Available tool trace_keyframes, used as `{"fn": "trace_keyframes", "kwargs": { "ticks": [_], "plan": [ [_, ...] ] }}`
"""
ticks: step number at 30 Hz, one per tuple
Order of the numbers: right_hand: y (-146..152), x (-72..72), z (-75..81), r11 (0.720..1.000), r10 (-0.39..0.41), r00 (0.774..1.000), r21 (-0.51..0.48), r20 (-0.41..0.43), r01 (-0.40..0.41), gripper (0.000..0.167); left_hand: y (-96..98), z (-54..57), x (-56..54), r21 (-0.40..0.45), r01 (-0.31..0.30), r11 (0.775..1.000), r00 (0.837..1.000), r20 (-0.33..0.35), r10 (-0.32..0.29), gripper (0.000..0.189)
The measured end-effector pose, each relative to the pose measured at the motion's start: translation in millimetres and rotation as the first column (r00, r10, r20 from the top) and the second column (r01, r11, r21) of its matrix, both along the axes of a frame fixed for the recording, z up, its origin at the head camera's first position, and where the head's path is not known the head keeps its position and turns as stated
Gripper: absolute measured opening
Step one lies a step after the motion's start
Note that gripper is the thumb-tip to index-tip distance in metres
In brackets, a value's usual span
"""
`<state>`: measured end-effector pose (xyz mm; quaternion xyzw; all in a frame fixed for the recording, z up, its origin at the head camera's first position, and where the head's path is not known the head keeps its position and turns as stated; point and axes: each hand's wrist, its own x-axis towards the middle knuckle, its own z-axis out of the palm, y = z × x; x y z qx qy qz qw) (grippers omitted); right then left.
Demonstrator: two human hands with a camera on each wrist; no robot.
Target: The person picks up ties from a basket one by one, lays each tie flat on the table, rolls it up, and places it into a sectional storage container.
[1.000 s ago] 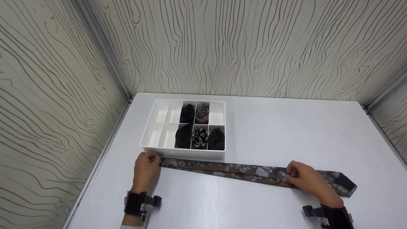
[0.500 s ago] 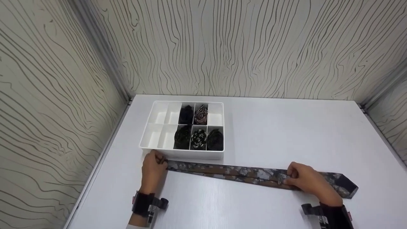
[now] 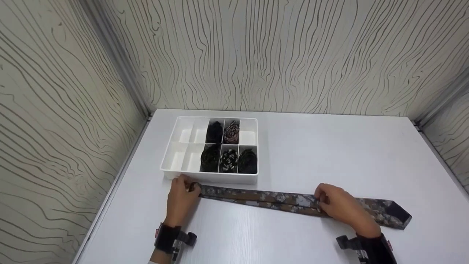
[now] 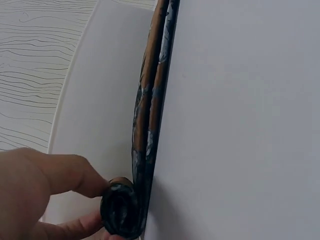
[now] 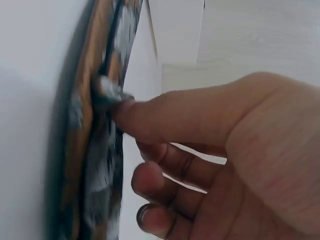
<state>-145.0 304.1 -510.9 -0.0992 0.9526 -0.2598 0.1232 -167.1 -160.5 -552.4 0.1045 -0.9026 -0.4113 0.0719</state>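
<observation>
A brown, grey and dark floral necktie point(image 3: 256, 198) stretches across the table below the box, back seam up. Its left end is wound into a small coil point(image 4: 120, 210), which my left hand point(image 3: 182, 200) holds between thumb and fingers. Further right, my right hand point(image 3: 340, 205) pinches the tie along its length. In the right wrist view the thumb point(image 5: 160, 117) meets a raised fold of the fabric. The wide pointed end, with a dark lining tip point(image 3: 398, 213), lies flat to the right of that hand.
Just behind the left hand stands a white divided box point(image 3: 220, 178). Several compartments hold rolled dark ties, among them a black-and-white one point(image 3: 229, 161) and a reddish one point(image 3: 232, 132). Patterned wall panels point(image 3: 256, 55) enclose the white table point(image 3: 329, 154) at the back and sides.
My left hand has moved to the right with the coiled end. The right hand has slid left along the tie in the last half second, and more of the wide end shows.
</observation>
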Motion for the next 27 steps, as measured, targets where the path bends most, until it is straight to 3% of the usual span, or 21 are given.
{"fn": "trace_keyframes", "kwargs": {
  "ticks": [9, 15, 21, 24, 27],
  "plan": [
    [-49, -1.0, 7.7, 0.994, 0.104, 0.982, 0.052, -0.156, -0.097, 0.022, 13.5, -0.8, -0.1, 0.055, 0.011, 0.998, 0.998, -0.060, -0.007, 0.022],
    [-82, -4.1, -2.9, 0.966, 0.260, 0.957, 0.035, -0.128, -0.258, 0.033, 28.8, -0.8, 1.4, 0.076, 0.108, 0.991, 0.990, -0.097, -0.101, 0.025],
    [-97, -5.3, -5.8, 0.968, 0.248, 0.963, 0.072, -0.103, -0.241, 0.031, 30.3, -0.8, 6.3, 0.101, 0.171, 0.980, 0.984, -0.069, -0.164, 0.015],
    [-105, -7.9, -3.4, 0.968, 0.244, 0.961, 0.087, -0.128, -0.235, 0.023, 24.4, -0.3, 10.5, 0.081, 0.239, 0.968, 0.968, -0.094, -0.231, 0.018],
    [-118, -12.5, -1.7, 0.963, 0.269, 0.945, 0.072, -0.185, -0.260, 0.021, 18.4, 1.4, 12.5, 0.014, 0.328, 0.945, 0.936, -0.138, -0.323, 0.025]
  ]
}}
